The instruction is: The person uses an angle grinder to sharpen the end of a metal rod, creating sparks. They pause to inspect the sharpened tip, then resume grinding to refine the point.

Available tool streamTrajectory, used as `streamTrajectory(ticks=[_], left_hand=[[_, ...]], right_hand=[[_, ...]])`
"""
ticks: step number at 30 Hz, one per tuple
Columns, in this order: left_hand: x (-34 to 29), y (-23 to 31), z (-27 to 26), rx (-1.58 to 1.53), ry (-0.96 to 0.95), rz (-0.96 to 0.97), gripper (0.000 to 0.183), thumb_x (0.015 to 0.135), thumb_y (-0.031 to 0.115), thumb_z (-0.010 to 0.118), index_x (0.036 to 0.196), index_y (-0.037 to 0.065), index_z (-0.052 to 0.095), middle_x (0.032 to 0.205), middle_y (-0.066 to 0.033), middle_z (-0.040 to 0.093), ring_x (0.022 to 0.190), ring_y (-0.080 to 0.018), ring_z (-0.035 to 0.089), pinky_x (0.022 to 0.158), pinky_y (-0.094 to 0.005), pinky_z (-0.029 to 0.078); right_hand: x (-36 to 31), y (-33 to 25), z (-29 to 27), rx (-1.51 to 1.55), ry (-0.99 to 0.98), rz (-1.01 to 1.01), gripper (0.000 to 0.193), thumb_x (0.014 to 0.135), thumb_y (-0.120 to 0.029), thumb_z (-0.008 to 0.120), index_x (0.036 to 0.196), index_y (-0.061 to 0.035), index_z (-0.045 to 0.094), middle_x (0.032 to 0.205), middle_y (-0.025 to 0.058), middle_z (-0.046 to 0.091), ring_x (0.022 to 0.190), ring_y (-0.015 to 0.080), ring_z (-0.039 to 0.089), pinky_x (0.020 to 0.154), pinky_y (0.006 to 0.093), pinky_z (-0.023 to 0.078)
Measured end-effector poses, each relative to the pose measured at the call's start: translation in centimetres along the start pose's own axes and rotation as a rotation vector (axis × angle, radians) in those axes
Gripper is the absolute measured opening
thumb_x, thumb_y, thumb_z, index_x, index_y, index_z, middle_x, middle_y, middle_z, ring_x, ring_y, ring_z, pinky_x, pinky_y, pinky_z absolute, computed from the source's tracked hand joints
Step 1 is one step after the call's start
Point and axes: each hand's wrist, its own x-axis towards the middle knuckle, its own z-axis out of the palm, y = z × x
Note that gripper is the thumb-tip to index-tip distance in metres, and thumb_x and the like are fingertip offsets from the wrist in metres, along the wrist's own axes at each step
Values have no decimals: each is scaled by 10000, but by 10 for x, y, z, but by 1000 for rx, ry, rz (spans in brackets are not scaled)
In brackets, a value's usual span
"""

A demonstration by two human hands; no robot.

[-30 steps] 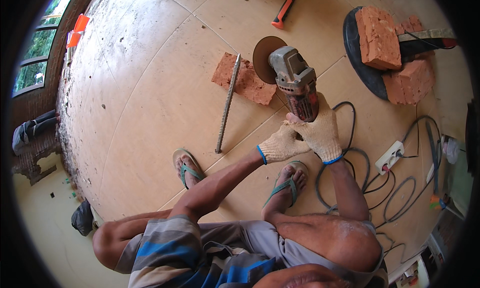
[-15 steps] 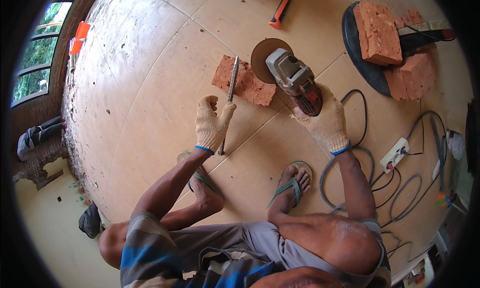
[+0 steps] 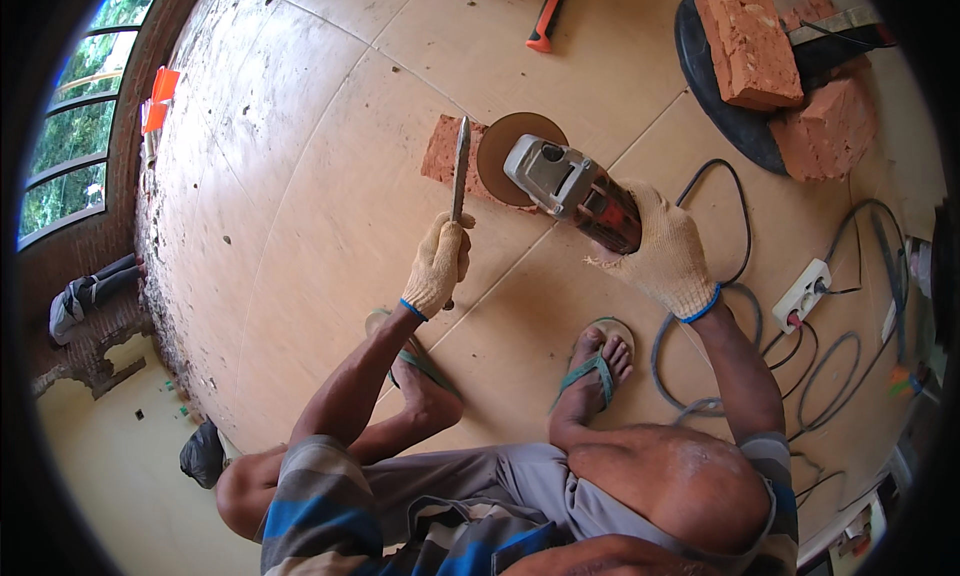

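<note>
My left hand [image 3: 438, 263], in a knitted cream glove with a blue cuff, is closed round a long steel chisel [image 3: 460, 171]. Its narrow tip points away from me, and its lower end shows below my fist. My right hand [image 3: 668, 248], gloved alike, grips the body of a grey and red angle grinder [image 3: 577, 191]. The brown disc [image 3: 505, 156] on the grinder is just right of the chisel, with a gap between them. Beneath both tools a red brick [image 3: 440, 154] lies on the floor, partly hidden by the disc; whether the disc touches it I cannot tell.
Several broken bricks [image 3: 745, 46] sit on a black round base [image 3: 705, 101] at the far right. An orange-handled tool [image 3: 546, 18] lies at the far side. Right of my leg are a white power strip [image 3: 803, 294] and looped cables [image 3: 660, 361]. My sandalled feet [image 3: 600, 361] flank the near tiles.
My left fingers have closed fully round the chisel, whose face has turned. The grinder has shifted left, bringing its disc over the brick and closer to the chisel. The view has shifted slightly.
</note>
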Motion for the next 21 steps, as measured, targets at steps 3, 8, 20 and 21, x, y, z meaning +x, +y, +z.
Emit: streamTrajectory(ticks=[3, 8, 20, 21], left_hand=[[-3, 8, -3, 26, -42, 24, 436, 1239, 431, 398, 1246, 67, 637, 878, 46, 488, 694, -38, 448, 610, -240, 399], [-1, 6, -9, -47, -100, 21, 466, 1222, 471, 436, 1194, 55, 644, 883, 46, 495, 717, -53, 425, 649, -231, 381], [-4, 5, -6, 0, 17, 20, 373, 1211, 411, 485, 1190, 67, 628, 959, 26, 569, 788, -50, 497, 681, -228, 439], [-3, 4, -7, 9, 13, 38, 369, 1210, 405, 487, 1188, 65, 630, 962, 23, 576, 791, -52, 502, 685, -231, 444]], right_hand=[[-6, -8, -8, 37, -16, -35, 711, 790, -295, 949, 1389, -99, 620, 1210, 166, 758, 1069, 395, 778, 908, 479, 656], [-12, -20, -16, 83, -6, -69, 782, 745, -264, 974, 1415, -106, 603, 1227, 154, 751, 1113, 388, 767, 943, 479, 647], [-18, -26, -16, -37, -26, -137, 866, 724, -314, 994, 1453, -104, 575, 1227, 146, 727, 1099, 365, 763, 921, 471, 639], [-18, -26, -16, -41, -28, -136, 869, 725, -316, 995, 1455, -103, 574, 1229, 145, 727, 1099, 361, 764, 923, 468, 640]])
